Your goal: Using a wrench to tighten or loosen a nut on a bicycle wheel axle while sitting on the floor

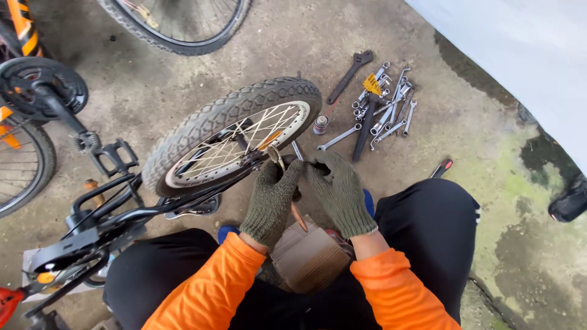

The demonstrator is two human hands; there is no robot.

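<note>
A small bicycle lies upside down in front of me, its knobbly-tyred wheel (232,131) with white rim and spokes raised toward the middle. My left hand (272,198), in a grey-green knit glove, grips a wooden-handled tool (298,215) at the wheel's axle. My right hand (339,192), gloved the same, pinches something small at the axle beside it; what it holds is hidden. Both sleeves are orange. A brown cardboard box (309,260) sits between my knees.
A pile of several spanners (382,107) and a black adjustable wrench (350,74) lie on the concrete beyond the wheel, with a small spray can (320,124). A red-handled tool (441,168) lies by my right knee. Another bike's crank and pedal (43,91) stand left; a wheel (177,24) at top.
</note>
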